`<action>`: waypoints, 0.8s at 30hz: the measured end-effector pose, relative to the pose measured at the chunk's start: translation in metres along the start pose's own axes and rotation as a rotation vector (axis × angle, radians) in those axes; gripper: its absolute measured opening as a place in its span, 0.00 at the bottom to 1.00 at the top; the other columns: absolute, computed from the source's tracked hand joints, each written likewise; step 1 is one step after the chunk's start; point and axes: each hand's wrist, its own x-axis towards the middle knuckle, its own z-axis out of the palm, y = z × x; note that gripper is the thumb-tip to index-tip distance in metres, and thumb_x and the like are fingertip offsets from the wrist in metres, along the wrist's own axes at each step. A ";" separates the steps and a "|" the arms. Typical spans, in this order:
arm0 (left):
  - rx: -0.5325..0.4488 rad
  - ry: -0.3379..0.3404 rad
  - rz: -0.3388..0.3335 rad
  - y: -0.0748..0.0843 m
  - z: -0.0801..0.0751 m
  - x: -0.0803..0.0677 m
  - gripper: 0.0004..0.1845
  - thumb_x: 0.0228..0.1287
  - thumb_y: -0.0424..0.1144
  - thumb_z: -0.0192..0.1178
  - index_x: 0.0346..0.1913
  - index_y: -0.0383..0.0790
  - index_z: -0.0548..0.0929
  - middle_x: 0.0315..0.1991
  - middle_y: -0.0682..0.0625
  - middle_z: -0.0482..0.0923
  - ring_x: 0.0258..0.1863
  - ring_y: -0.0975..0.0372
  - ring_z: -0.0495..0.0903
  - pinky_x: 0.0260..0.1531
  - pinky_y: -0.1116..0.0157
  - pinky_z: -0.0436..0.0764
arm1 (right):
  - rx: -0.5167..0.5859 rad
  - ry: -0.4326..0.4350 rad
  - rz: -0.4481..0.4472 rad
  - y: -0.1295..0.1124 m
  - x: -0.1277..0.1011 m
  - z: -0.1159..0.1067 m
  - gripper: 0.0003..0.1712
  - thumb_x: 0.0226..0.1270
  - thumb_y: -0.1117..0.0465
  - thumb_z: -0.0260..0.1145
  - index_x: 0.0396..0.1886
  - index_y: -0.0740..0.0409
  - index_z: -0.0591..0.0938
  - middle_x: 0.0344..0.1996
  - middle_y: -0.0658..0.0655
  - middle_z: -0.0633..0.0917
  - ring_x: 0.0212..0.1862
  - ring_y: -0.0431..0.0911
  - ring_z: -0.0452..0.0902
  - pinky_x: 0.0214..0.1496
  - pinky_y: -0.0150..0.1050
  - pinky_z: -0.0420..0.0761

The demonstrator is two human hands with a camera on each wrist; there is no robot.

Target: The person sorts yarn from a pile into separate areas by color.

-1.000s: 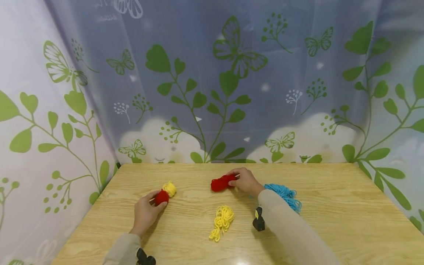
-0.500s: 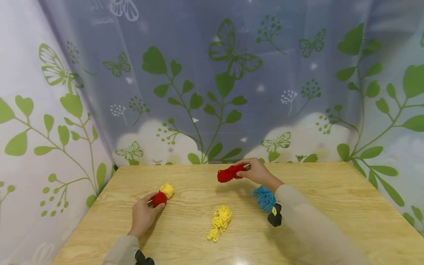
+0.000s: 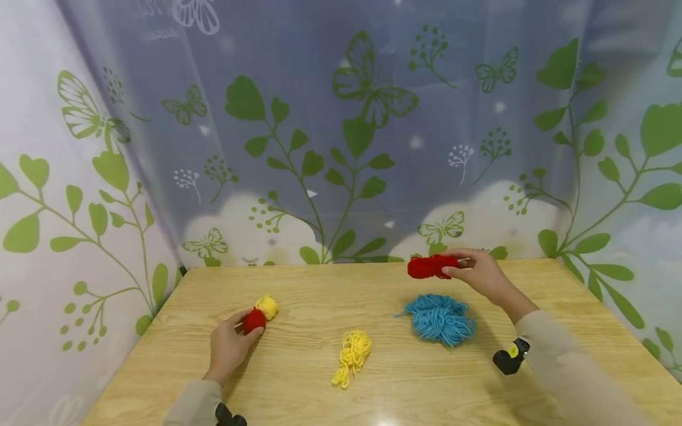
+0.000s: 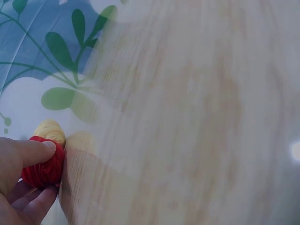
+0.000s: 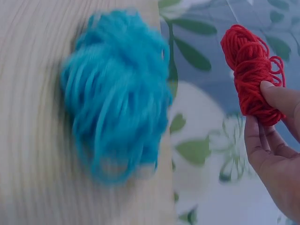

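My left hand [image 3: 228, 346] grips a small ball of red yarn [image 3: 254, 320] at the left of the table, thumb on one side and fingers on the other. Touching it on the far side is a small yellow yarn ball [image 3: 268, 306]. Toward the table's back edge, my right hand [image 3: 482, 273] pinches a longer bundle of red yarn [image 3: 428, 267] by its right end, raised above the tabletop. In the right wrist view, loose loops stick out beside the thumb. Below that hand lies a large bundle of blue yarn [image 3: 441, 320].
A loose yellow yarn bundle [image 3: 353, 355] with a trailing tail lies mid-table. The wooden table [image 3: 298, 390] ends at a curtain [image 3: 330, 148] printed with leaves and butterflies, which also hangs along both sides. Each wrist wears a black camera.
My right hand has lifted the longer red yarn bundle off the table and carried it rightward, uncovering the blue yarn. The left hand stays at the red ball.
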 end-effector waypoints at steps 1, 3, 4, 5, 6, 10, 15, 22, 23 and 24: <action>0.001 -0.001 0.001 0.000 0.000 0.000 0.26 0.51 0.28 0.71 0.55 0.24 0.78 0.53 0.27 0.76 0.50 0.41 0.79 0.46 0.55 0.81 | -0.012 0.011 0.004 0.004 -0.004 -0.006 0.26 0.66 0.59 0.66 0.61 0.64 0.75 0.57 0.69 0.76 0.54 0.60 0.76 0.45 0.37 0.81; 0.004 -0.004 0.002 0.001 0.000 0.000 0.26 0.51 0.28 0.71 0.55 0.24 0.78 0.53 0.27 0.76 0.50 0.40 0.79 0.46 0.54 0.81 | -0.030 0.035 0.018 0.011 -0.012 -0.017 0.27 0.67 0.57 0.65 0.62 0.65 0.74 0.59 0.69 0.74 0.55 0.60 0.76 0.46 0.36 0.81; 0.004 -0.005 0.003 0.001 0.000 0.000 0.26 0.51 0.28 0.71 0.55 0.24 0.78 0.53 0.27 0.76 0.50 0.40 0.79 0.46 0.54 0.81 | -0.036 0.047 0.022 0.015 -0.016 -0.022 0.28 0.67 0.56 0.65 0.62 0.65 0.74 0.60 0.70 0.73 0.54 0.59 0.76 0.46 0.35 0.81; 0.005 -0.004 0.003 0.001 0.000 0.000 0.26 0.51 0.28 0.71 0.55 0.24 0.78 0.53 0.27 0.76 0.50 0.40 0.79 0.46 0.54 0.81 | -0.042 0.058 0.031 0.019 -0.020 -0.026 0.29 0.67 0.55 0.65 0.63 0.65 0.74 0.60 0.70 0.73 0.53 0.56 0.78 0.46 0.34 0.81; 0.004 -0.003 0.004 0.001 0.000 -0.001 0.26 0.51 0.28 0.71 0.55 0.24 0.78 0.53 0.27 0.76 0.50 0.41 0.79 0.46 0.54 0.81 | -0.044 0.070 0.039 0.023 -0.024 -0.030 0.29 0.67 0.54 0.64 0.63 0.65 0.73 0.60 0.70 0.73 0.52 0.51 0.79 0.46 0.33 0.80; 0.001 -0.002 0.004 -0.001 0.001 -0.001 0.26 0.51 0.28 0.71 0.55 0.25 0.78 0.53 0.28 0.76 0.51 0.41 0.79 0.46 0.55 0.81 | -0.056 0.122 0.069 0.039 -0.041 -0.043 0.31 0.68 0.51 0.64 0.63 0.67 0.72 0.59 0.70 0.74 0.42 0.28 0.76 0.43 0.28 0.78; 0.002 -0.006 0.005 -0.003 0.001 -0.001 0.26 0.51 0.28 0.71 0.55 0.24 0.78 0.53 0.28 0.76 0.51 0.41 0.79 0.47 0.55 0.81 | -0.079 0.179 0.127 0.060 -0.062 -0.056 0.33 0.67 0.49 0.64 0.62 0.68 0.72 0.54 0.60 0.78 0.37 0.19 0.71 0.40 0.27 0.78; 0.019 -0.001 0.009 -0.001 0.001 0.000 0.26 0.51 0.29 0.71 0.55 0.24 0.78 0.53 0.28 0.76 0.51 0.41 0.79 0.46 0.54 0.81 | -0.122 0.236 0.186 0.087 -0.084 -0.066 0.35 0.66 0.47 0.64 0.61 0.71 0.73 0.53 0.63 0.79 0.35 0.18 0.68 0.35 0.31 0.82; 0.021 0.000 0.010 -0.001 0.001 0.000 0.26 0.51 0.29 0.71 0.55 0.24 0.78 0.53 0.28 0.77 0.51 0.41 0.79 0.46 0.54 0.81 | -0.135 0.241 0.195 0.091 -0.087 -0.067 0.35 0.66 0.47 0.64 0.61 0.71 0.72 0.54 0.68 0.78 0.34 0.18 0.67 0.34 0.30 0.81; 0.023 0.001 0.010 -0.001 0.000 0.000 0.26 0.51 0.28 0.71 0.55 0.24 0.78 0.53 0.28 0.77 0.51 0.41 0.79 0.46 0.54 0.81 | -0.150 0.245 0.205 0.094 -0.089 -0.068 0.35 0.66 0.47 0.64 0.61 0.72 0.72 0.56 0.72 0.76 0.34 0.18 0.67 0.34 0.29 0.81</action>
